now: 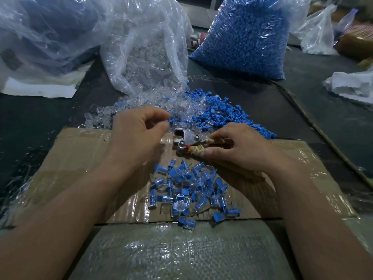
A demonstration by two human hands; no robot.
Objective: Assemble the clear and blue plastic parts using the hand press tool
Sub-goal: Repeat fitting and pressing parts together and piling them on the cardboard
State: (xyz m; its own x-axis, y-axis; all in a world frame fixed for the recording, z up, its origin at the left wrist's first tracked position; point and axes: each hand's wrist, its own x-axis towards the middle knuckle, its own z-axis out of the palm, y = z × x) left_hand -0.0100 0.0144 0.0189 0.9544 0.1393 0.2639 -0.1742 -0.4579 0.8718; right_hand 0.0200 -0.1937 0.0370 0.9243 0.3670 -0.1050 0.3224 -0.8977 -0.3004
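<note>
The metal hand press tool [186,139] lies on the cardboard [80,158] at the centre, its jaw pointing left. My right hand [240,147] grips its tape-wrapped handles. Just left of the jaw, my left hand [137,136] hovers with thumb and forefinger curled close together; whether a part sits between them cannot be made out. Behind the tool lie loose clear parts [145,104] and loose blue parts [224,114]. A heap of joined clear-and-blue pieces [191,190] lies on the cardboard between my forearms.
An open bag of clear parts [147,51] spills onto the dark table behind. A full bag of blue parts [248,37] stands at the back right. Another large plastic bag [44,33] fills the back left. Crumpled white plastic [351,85] lies far right.
</note>
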